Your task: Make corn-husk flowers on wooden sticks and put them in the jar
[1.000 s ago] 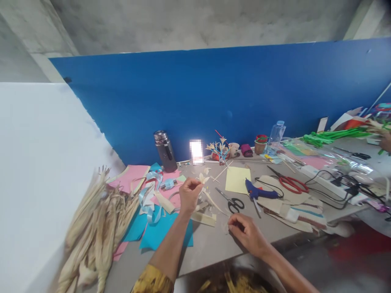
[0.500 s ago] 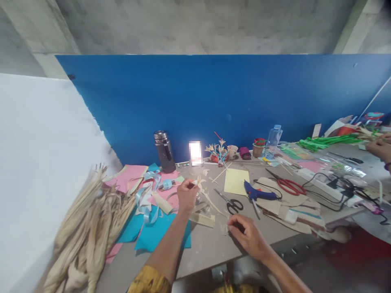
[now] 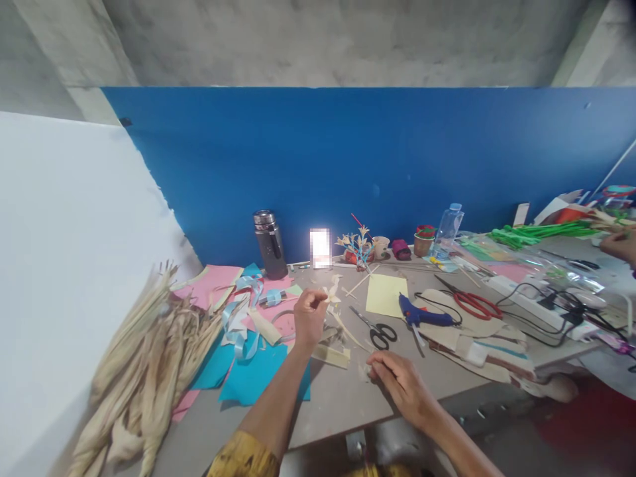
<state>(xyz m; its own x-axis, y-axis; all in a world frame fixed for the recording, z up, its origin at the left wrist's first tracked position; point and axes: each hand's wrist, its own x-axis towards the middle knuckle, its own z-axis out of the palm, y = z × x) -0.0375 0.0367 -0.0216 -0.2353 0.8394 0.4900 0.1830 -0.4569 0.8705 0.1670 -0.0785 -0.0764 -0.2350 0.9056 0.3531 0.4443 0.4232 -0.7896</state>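
Note:
My left hand [image 3: 310,317] is closed in a pinch around the base of a pale husk flower [image 3: 334,290], whose petals spread upward. Over the front of the table, my right hand [image 3: 400,383] has thumb and fingertips pressed together. What it holds, if anything, I cannot make out; a pale translucent scrap [image 3: 364,372] lies beside its fingertips. Between the hands runs a thin curved husk strip [image 3: 352,333]. Black-handled scissors [image 3: 381,335] lie just beyond my right hand. Below my left hand is a flat piece of husk [image 3: 332,356].
Dried corn husks [image 3: 149,371] are heaped at the left, beside blue paper [image 3: 263,377]. A dark thermos [image 3: 270,248] stands at the back. A blue glue gun [image 3: 427,313], red-handled shears [image 3: 477,306] and a power strip [image 3: 527,305] lie right. A co-worker's hand [image 3: 619,246] shows far right.
My left hand has shifted slightly right with the flower, which is turned a little. My right hand has moved slightly left, its fingers closer together. The whole view has shifted a little.

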